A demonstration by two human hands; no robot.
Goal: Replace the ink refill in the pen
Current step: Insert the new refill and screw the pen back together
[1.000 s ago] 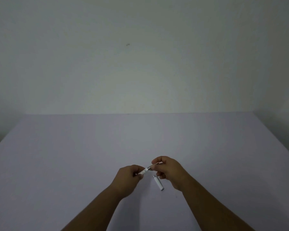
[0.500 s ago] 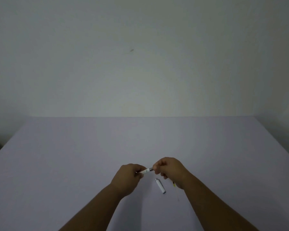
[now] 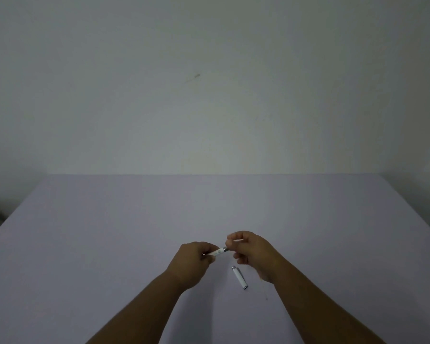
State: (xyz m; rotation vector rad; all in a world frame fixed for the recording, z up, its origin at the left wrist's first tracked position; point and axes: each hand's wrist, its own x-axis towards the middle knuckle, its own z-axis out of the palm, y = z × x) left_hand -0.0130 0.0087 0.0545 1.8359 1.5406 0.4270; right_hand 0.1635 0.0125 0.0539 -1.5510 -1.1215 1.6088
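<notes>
My left hand (image 3: 193,260) grips a white pen barrel (image 3: 217,252) just above the table, its metal end pointing right. My right hand (image 3: 252,252) pinches that metal end with its fingertips; the piece it holds is mostly hidden by the fingers. A white pen cap (image 3: 240,278) with a silver tip lies on the table below and between the hands. A thin refill (image 3: 263,285) shows faintly under my right wrist, mostly hidden.
The pale lilac table (image 3: 109,244) stretches wide on all sides, its far edge meeting a plain grey wall (image 3: 209,95). The table's left and right edges slant away near the frame sides.
The two hands have come closer along the pen; the exposed thin part seen one second ago is now covered. The cap has not moved.
</notes>
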